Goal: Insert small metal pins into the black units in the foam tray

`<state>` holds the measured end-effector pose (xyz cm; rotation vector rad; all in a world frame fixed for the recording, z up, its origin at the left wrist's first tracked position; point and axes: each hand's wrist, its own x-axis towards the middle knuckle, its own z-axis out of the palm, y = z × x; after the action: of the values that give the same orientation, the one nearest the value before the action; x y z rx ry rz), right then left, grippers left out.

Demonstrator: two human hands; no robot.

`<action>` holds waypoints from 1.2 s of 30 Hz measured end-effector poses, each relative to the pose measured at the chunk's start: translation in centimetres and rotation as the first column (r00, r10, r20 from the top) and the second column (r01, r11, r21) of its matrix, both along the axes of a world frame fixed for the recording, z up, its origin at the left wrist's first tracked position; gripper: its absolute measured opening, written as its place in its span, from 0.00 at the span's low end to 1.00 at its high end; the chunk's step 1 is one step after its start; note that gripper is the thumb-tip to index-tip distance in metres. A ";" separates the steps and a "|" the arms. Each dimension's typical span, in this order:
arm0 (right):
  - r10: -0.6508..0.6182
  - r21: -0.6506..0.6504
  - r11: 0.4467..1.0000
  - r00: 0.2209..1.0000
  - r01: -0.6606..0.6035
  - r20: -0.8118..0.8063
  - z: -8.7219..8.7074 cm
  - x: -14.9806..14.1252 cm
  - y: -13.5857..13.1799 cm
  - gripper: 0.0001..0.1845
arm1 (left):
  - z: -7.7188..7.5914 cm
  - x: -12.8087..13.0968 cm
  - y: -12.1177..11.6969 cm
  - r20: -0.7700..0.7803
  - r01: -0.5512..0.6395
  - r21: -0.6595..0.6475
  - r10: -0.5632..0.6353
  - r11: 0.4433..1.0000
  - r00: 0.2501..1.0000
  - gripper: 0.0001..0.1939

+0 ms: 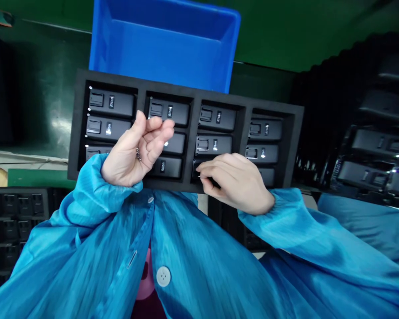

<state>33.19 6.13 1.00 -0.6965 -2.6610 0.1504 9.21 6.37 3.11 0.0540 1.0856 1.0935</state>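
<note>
Black foam tray (76,133) of "Riton" parts (111,103), left hand (133,153) loosely curled, right hand (234,181) pinching something small.

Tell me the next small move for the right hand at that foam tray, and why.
Probably pinch and lift the black part from the lowest slot of the third column. The right hand already has its fingertips there in the foam tray, while the left hand hovers curled, apparently empty.

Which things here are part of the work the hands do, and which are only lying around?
In the work:
- black foam tray
- black parts in its pockets
- right hand, fingertips at the tray's near row
- left hand, raised and curled over the tray

Lying about:
- blue bin
- second tray, lower left
- dark trays, right
</note>
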 end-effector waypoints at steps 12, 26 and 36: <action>0.181 0.242 0.945 0.968 -0.220 0.171 0.5 0.4 1.8 0.09 | -0.4 -0.1 -0.1 -0.029 0.043 0.038 -0.042 0.998 0.999 0.19; -0.224 -0.054 0.971 0.963 0.234 0.151 1.2 -0.5 1.6 0.06 | -0.5 -0.1 -0.2 0.150 0.017 0.030 -0.021 0.999 0.988 0.17; -0.131 0.045 0.991 0.925 0.123 0.356 1.0 -1.6 2.9 0.08 | -0.9 -0.3 -0.3 0.218 0.021 0.032 -0.028 0.999 0.975 0.20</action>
<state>31.56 9.00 2.02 -0.9674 -2.9421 -0.0480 8.93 6.03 2.24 -0.0290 0.8690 1.0665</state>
